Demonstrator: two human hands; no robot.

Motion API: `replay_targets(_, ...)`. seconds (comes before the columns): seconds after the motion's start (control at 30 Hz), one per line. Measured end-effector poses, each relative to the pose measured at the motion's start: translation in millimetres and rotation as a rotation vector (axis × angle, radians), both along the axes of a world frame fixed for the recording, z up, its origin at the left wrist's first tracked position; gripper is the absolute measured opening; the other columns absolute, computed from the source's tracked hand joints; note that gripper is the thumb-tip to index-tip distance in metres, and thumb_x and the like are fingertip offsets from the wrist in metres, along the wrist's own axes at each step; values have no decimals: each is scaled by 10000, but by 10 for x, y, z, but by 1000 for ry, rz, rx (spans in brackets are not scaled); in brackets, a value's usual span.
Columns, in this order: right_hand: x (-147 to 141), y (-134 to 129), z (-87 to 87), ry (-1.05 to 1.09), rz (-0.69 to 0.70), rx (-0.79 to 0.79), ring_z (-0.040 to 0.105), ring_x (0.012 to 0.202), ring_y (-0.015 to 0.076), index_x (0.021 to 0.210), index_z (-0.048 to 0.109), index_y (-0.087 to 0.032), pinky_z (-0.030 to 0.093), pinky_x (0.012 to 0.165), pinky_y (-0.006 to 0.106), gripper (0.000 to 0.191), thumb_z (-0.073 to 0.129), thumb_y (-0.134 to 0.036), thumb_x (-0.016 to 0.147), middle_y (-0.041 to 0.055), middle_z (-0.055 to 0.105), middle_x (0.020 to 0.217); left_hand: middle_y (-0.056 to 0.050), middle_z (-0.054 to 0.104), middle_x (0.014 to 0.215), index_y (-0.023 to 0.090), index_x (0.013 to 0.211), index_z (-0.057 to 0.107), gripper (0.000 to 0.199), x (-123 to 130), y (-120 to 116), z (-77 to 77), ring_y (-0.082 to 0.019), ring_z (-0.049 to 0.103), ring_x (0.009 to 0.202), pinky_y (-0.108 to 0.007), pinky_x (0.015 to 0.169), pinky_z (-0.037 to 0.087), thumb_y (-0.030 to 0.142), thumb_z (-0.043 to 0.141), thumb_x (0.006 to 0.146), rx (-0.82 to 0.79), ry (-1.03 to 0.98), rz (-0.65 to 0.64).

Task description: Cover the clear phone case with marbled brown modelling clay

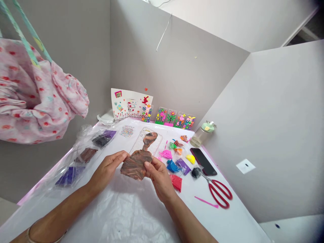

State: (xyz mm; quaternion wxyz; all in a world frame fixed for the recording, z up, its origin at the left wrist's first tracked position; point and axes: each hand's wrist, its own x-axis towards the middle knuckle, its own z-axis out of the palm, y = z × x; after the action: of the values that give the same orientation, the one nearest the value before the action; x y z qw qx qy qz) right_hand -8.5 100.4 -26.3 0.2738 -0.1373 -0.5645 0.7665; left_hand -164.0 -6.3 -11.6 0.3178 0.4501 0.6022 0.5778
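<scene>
A flat sheet of marbled brown and black modelling clay (135,165) is held up between both hands above the table. My left hand (109,167) pinches its upper left edge, fingers pressed together. On its right side, my right hand (160,173) grips it with the thumb on top and the fingers underneath. Just behind the sheet lies a clear phone case (157,143), with a shaped piece of the same streaked clay (149,139) on it. The sheet covers the near end of the case.
Bagged clay lumps, including blue (172,166) and red (176,182), lie to the right near scissors (220,193), a phone (203,161) and a bottle (201,134). Plastic bags of clay (71,175) lie left. Decorated cases (170,117) lean against the back wall. A floral cloth (37,91) hangs left.
</scene>
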Motion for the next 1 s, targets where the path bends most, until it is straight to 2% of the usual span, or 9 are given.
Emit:
replay_targets(0.07, 2, 0, -3, -7, -5, -2, 496, 637, 111, 1013, 687, -169, 471, 633, 259, 318, 654, -434, 840, 25, 613, 793, -2, 627, 793, 195, 782, 614, 397, 4, 4, 1, -196, 564, 837, -255, 796, 420, 441, 360, 963, 21, -16, -6)
replay_targets(0.23, -1, -6, -9, -9, 4, -5, 516, 651, 120, 1029, 681, -168, 486, 638, 271, 337, 663, -440, 831, 34, 624, 810, 34, 551, 694, 197, 766, 588, 333, 13, 0, 1, -156, 511, 677, -229, 638, 399, 477, 483, 913, -42, 20, 12)
replay_targets(0.4, -9, -15, 2, -2, 10, -7, 504, 631, 112, 1017, 686, -169, 478, 615, 256, 325, 662, -435, 832, 25, 615, 792, 9, 614, 782, 193, 800, 616, 368, 4, 11, -13, -181, 567, 805, -244, 742, 432, 469, 420, 943, -2, -19, 12)
replay_targets(0.5, -14, -25, 3, -7, 16, 16, 513, 644, 114, 1053, 684, -167, 489, 632, 265, 340, 663, -426, 833, 24, 614, 802, 11, 629, 820, 200, 883, 619, 290, 15, 22, -27, -181, 587, 795, -242, 711, 459, 480, 545, 882, -24, -59, 0)
replay_targets(0.6, -20, -33, -14, -8, 25, 43, 511, 647, 113, 1028, 690, -165, 484, 634, 259, 324, 667, -423, 832, 13, 595, 769, 23, 618, 801, 204, 870, 616, 271, 30, 17, -37, -165, 589, 753, -231, 692, 466, 473, 614, 840, -47, -35, 40)
replay_targets(0.77, -29, -30, -40, -15, 28, 44, 524, 659, 121, 1027, 693, -165, 484, 638, 263, 346, 677, -440, 818, 18, 603, 781, 21, 634, 792, 205, 865, 608, 284, 31, -6, -46, -164, 590, 739, -240, 715, 462, 484, 555, 877, -72, 38, 55)
replay_targets(1.0, -35, -24, -43, -10, 28, 31, 505, 633, 108, 1028, 694, -147, 482, 621, 253, 348, 682, -426, 820, 11, 585, 754, 30, 582, 746, 198, 840, 612, 310, 0, -3, -52, -148, 536, 705, -220, 659, 422, 478, 500, 910, -56, 53, 36)
